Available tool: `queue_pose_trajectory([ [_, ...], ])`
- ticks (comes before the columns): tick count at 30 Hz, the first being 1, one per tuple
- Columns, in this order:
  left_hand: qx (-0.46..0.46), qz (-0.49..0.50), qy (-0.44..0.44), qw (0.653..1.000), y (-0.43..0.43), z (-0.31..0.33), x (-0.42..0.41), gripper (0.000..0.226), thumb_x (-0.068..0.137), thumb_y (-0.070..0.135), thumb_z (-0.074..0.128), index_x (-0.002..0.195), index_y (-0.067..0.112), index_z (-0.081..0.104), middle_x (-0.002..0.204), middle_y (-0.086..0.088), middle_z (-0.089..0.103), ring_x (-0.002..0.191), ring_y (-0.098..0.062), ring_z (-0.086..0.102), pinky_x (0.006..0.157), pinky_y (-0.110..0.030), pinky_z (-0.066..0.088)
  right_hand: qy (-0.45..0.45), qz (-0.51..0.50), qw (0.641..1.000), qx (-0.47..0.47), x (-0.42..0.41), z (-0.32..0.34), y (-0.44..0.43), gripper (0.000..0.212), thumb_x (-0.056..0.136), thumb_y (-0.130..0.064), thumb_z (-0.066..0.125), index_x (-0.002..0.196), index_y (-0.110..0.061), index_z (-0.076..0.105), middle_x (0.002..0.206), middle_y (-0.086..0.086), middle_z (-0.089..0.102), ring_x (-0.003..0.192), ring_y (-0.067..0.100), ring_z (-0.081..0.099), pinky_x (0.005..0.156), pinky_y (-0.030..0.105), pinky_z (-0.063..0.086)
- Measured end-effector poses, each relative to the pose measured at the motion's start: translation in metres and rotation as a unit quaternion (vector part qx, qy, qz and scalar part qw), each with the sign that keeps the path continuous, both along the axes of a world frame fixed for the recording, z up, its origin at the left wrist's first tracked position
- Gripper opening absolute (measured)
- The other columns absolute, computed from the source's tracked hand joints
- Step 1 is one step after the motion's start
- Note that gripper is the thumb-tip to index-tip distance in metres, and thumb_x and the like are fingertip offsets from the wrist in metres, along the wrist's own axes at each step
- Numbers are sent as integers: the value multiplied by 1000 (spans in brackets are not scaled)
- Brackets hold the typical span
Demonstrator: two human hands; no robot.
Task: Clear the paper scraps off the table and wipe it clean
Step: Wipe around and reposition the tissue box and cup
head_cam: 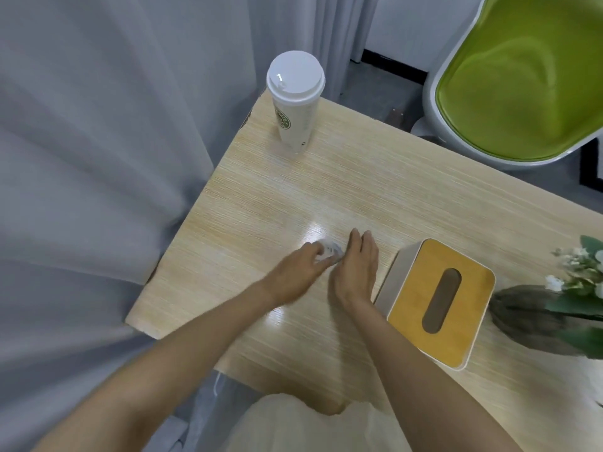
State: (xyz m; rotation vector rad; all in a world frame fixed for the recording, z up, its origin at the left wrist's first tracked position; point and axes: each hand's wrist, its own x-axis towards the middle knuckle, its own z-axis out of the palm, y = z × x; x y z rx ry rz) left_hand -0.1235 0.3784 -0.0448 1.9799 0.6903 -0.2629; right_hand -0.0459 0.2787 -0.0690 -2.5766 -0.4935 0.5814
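The left hand (301, 267), blurred, lies at the middle of the frame with its fingers bent over a small crumpled white paper scrap (330, 250) and gripping it against the pale wood-grain table (375, 177). The right hand (356, 267) stands on its edge just right of the scrap, fingers straight and together, touching or almost touching it; the two hands nearly meet around the paper.

Just right of the right wrist sits a white tissue box with a yellow-brown wooden lid and an oval slot (437, 303). Further right stands a dark rounded vase of white flowers and green leaves (535, 316).

Towards the upper middle, well apart from the hands, a tall white paper cup with a white plastic lid (295, 99) stands upright near the table's far corner. A lime-green chair with a white shell (522, 79) fills the upper right, and a grey curtain (98, 158) hangs along the left.
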Motion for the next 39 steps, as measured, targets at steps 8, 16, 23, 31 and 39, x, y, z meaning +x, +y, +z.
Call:
queue_pose_trajectory([
  [8,62,449,-43,890,144,-3,-12,46,87,51,43,91,6,48,90,-11,52,92,-36,54,72,-42,39,-3,27,999,26,21,8,20,52,100,-13,29,151,-13,15,159,7,8,146,22,5,120,36,9],
  [16,50,168,-59,983,86,-10,6,34,92,58,49,73,31,42,80,8,41,70,-9,42,63,-30,31,69,46,984,159,61,20,113,82,89,-34,62,150,-15,11,158,7,13,145,22,9,119,39,16],
  [23,81,146,-39,985,90,-22,8,27,92,56,47,97,30,49,103,3,48,87,-15,50,68,-28,38,73,11,970,233,87,23,184,107,72,-31,81,150,-13,10,156,4,20,142,25,19,116,40,23],
  [31,276,191,3,942,149,-34,8,40,99,37,45,136,24,41,123,-5,36,111,-23,36,94,-33,32,70,-20,957,281,107,12,214,98,59,-34,86,138,-15,31,139,2,42,129,24,37,108,46,34],
  [39,182,209,13,961,132,-35,22,42,100,20,42,142,15,40,143,-16,31,130,-33,32,104,-36,34,70,-45,943,323,111,25,209,77,63,-29,82,121,-14,34,116,3,57,103,20,58,84,41,53],
])
